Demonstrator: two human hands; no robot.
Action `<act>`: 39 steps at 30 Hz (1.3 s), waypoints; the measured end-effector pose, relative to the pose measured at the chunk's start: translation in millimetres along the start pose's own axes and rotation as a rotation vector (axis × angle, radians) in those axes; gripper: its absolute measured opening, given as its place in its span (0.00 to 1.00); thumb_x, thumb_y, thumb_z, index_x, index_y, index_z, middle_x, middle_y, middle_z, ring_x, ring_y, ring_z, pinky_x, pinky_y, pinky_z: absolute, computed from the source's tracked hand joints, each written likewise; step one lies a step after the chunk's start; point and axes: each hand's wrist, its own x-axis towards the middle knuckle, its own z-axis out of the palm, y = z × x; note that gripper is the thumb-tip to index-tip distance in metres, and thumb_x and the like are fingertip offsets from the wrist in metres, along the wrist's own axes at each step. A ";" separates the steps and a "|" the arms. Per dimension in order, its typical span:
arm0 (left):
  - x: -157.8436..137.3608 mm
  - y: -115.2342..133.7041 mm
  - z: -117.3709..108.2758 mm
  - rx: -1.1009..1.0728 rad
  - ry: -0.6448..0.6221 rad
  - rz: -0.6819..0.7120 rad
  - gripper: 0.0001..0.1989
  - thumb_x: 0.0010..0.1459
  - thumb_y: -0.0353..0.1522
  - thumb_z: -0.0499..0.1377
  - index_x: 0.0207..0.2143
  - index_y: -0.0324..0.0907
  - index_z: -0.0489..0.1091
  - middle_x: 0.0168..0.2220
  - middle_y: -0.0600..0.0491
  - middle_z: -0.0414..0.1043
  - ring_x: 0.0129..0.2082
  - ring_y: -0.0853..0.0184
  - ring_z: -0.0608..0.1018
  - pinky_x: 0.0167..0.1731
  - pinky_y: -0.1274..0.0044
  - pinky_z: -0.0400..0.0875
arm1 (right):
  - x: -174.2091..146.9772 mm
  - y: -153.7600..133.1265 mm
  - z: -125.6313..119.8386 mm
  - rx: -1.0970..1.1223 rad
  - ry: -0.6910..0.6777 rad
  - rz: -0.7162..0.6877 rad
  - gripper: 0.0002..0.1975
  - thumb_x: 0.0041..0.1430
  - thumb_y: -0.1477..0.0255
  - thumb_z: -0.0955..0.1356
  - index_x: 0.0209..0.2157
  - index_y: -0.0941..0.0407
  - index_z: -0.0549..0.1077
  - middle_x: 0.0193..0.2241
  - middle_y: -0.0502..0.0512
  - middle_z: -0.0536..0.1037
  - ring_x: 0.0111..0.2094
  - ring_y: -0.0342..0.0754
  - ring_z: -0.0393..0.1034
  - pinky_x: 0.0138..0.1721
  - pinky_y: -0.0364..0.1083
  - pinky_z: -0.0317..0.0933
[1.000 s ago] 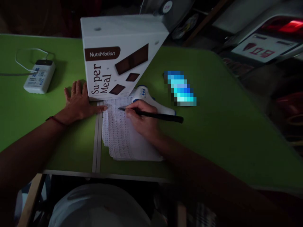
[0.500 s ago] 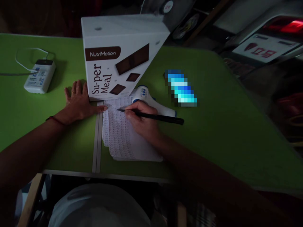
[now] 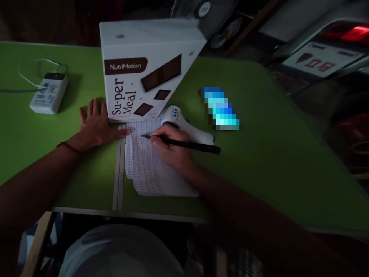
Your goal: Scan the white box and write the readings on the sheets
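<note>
My right hand (image 3: pixel 173 148) pinches a black pen (image 3: pixel 198 146), its tip at the written lines of a paper pad (image 3: pixel 150 165). Rows of small handwriting cover the left part of the top sheet, while the lower right part looks blank. My left hand (image 3: pixel 96 123) lies flat on the green table with fingers spread, its thumb reaching the pad's left edge. Just beyond the pad stands a white NutriMotion box (image 3: pixel 129 88), close to my left fingertips. A white and blue infrared thermometer (image 3: pixel 184 125) lies behind my right hand, partly hidden by it.
The green table (image 3: pixel 259 165) has a metal seam (image 3: pixel 118 173) left of the pad. A white adapter (image 3: pixel 49 94) with cables sits at the left. A pixelated bright screen (image 3: pixel 220 109) lies right of the box. A vehicle's red tail light (image 3: pixel 346 32) shows at upper right.
My right hand and the pen have shifted slightly left, the pen tip a little lower on the page. My left hand stays in place.
</note>
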 end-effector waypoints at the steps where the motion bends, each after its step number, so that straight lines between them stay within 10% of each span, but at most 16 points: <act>1: 0.0 -0.1 0.0 -0.003 0.005 0.002 0.71 0.44 0.74 0.53 0.76 0.37 0.41 0.76 0.32 0.37 0.75 0.35 0.41 0.70 0.46 0.34 | 0.1 0.0 0.1 0.004 -0.006 -0.006 0.04 0.53 0.72 0.68 0.25 0.52 0.70 0.20 0.47 0.72 0.21 0.43 0.65 0.24 0.44 0.62; 39: -0.7 1.9 -1.7 -0.001 -0.001 -0.010 0.70 0.45 0.72 0.55 0.76 0.37 0.40 0.77 0.33 0.36 0.76 0.37 0.41 0.71 0.46 0.33 | -0.4 0.0 0.2 -0.004 0.047 0.036 0.04 0.52 0.72 0.67 0.25 0.52 0.69 0.19 0.46 0.69 0.21 0.43 0.63 0.25 0.45 0.62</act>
